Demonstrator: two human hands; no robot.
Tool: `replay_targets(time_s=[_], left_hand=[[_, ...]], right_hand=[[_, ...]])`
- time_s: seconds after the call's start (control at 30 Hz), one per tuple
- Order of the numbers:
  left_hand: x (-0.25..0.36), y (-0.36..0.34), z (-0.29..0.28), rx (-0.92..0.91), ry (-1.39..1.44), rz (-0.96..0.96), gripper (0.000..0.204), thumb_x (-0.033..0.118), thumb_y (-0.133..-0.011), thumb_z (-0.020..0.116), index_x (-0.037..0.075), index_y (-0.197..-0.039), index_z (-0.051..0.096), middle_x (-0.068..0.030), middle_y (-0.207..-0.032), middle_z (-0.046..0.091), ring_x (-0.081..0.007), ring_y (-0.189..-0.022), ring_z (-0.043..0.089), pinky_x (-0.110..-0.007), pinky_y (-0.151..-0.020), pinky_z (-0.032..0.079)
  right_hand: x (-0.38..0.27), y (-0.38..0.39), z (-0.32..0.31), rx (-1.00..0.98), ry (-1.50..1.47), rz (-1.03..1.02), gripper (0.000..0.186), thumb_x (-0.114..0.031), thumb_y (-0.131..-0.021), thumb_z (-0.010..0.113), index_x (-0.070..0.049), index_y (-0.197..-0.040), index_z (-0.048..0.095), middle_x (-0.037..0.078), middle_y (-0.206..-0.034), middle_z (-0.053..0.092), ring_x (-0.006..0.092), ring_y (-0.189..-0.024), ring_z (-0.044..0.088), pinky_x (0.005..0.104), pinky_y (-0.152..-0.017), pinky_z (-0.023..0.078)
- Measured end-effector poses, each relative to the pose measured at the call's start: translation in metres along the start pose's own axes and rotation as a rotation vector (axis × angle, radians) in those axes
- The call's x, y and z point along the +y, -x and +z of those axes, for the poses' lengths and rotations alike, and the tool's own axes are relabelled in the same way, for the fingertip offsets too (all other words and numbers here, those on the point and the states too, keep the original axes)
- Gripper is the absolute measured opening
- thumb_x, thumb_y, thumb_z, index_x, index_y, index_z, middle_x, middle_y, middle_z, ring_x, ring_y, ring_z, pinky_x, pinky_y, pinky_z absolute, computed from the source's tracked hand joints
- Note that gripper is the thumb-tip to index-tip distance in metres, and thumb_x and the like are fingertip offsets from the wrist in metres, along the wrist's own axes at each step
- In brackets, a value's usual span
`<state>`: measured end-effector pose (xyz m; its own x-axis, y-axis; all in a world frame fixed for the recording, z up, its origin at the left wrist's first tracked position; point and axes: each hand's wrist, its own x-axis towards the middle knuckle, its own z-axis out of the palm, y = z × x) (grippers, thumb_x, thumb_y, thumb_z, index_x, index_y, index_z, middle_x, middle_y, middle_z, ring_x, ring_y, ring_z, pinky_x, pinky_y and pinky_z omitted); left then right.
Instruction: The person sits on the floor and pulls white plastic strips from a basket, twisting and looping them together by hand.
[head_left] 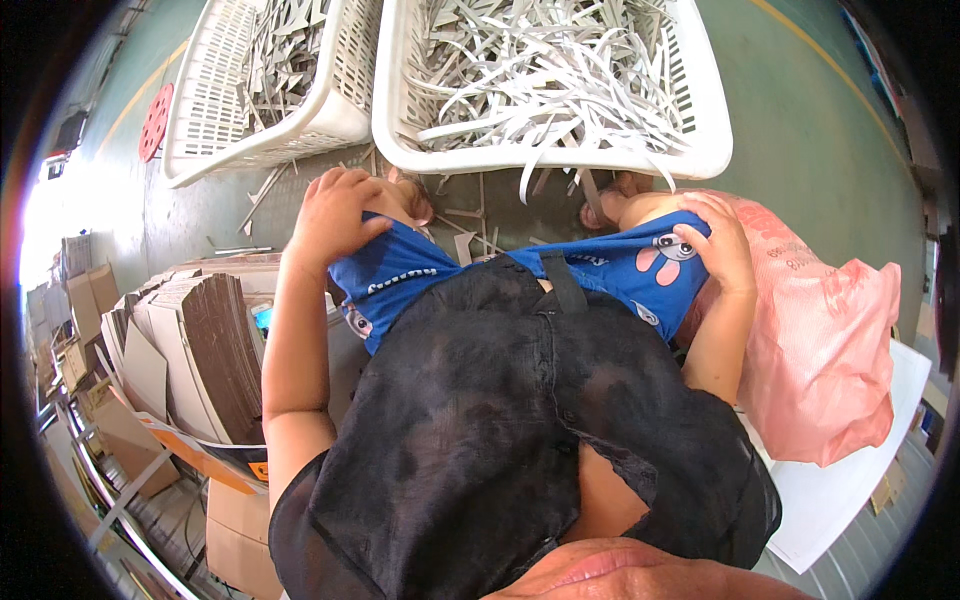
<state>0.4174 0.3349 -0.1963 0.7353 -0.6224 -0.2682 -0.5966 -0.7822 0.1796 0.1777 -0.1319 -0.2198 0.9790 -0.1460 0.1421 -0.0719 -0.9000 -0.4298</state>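
I am sitting with both hands on my legs, over blue shorts (455,262) printed with cartoon animals. My left hand (335,215) rests on my left knee, its fingers apart and slightly bent over the hem. On my right knee, my right hand (715,240) lies with loosely curved fingers touching the blue cloth. A black top (470,420) covers my torso. Just past my knees stand two white plastic baskets, the right one (550,155) heaped with white paper strips (540,70), the left one (335,120) holding grey card offcuts (285,65).
A stack of cardboard sheets (185,360) is at my left, with cartons (235,530) below. A pink plastic bag (800,360) sits at my right on a white sheet (830,490). Loose offcuts (465,235) lie on the green floor (820,130). A red perforated disc (155,120) is at back left.
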Motion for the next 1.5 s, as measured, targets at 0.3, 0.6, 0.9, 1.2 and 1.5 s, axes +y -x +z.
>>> replay_targets(time_s=[0.3, 0.6, 0.9, 1.2, 1.5], left_hand=[[0.015, 0.041, 0.033, 0.14, 0.08, 0.327, 0.012, 0.013, -0.086, 0.068, 0.009, -0.097, 0.07, -0.0105, -0.117, 0.068, -0.0333, -0.124, 0.056, -0.047, -0.112, 0.038], [0.035, 0.076, -0.033, -0.688, 0.484, 0.307, 0.015, 0.019, -0.091, 0.072, 0.008, -0.1, 0.071, -0.0099, -0.094, 0.07, -0.0277, -0.089, 0.068, -0.039, -0.082, 0.054], [0.023, -0.143, -0.026, 0.394, 1.499, 0.096, 0.029, 0.033, -0.102, 0.063, 0.006, -0.099, 0.074, -0.0025, -0.096, 0.074, -0.0109, -0.085, 0.065, -0.027, -0.078, 0.049], [0.007, -0.196, 0.038, 0.769, 1.617, -0.134, 0.033, 0.034, -0.106, 0.057, 0.005, -0.098, 0.072, -0.0043, -0.086, 0.072, -0.0121, -0.08, 0.064, -0.027, -0.077, 0.048], [-0.01, -0.208, 0.042, 0.759, 1.728, -0.253, 0.035, 0.034, -0.106, 0.057, 0.005, -0.092, 0.07, -0.0028, -0.079, 0.069, -0.0086, -0.069, 0.06, -0.024, -0.066, 0.046]], right_hand=[[-0.043, 0.064, -0.005, -0.034, -0.021, 0.181, 0.016, -0.015, -0.088, 0.069, 0.0, -0.091, 0.064, 0.019, -0.1, 0.068, 0.0396, -0.101, 0.062, 0.0454, -0.092, 0.048], [-0.079, 0.126, -0.041, -0.773, -0.211, 0.298, 0.016, -0.02, -0.083, 0.075, -0.008, -0.094, 0.072, 0.017, -0.084, 0.068, 0.0344, -0.082, 0.067, 0.0413, -0.077, 0.053], [-0.075, -0.127, -0.022, -0.367, -0.267, -0.111, 0.029, -0.028, -0.09, 0.072, -0.003, -0.105, 0.073, 0.016, -0.093, 0.073, 0.0318, -0.088, 0.07, 0.0387, -0.08, 0.054], [-0.12, -0.31, 0.185, -0.51, -0.028, -0.224, 0.025, -0.038, -0.09, 0.07, -0.015, -0.101, 0.074, 0.009, -0.099, 0.075, 0.0326, -0.093, 0.071, 0.0438, -0.081, 0.057], [-0.148, -0.312, 0.225, -1.026, 0.376, -0.384, 0.032, -0.038, -0.088, 0.07, -0.012, -0.106, 0.072, 0.012, -0.096, 0.074, 0.0324, -0.093, 0.07, 0.0434, -0.083, 0.055]])
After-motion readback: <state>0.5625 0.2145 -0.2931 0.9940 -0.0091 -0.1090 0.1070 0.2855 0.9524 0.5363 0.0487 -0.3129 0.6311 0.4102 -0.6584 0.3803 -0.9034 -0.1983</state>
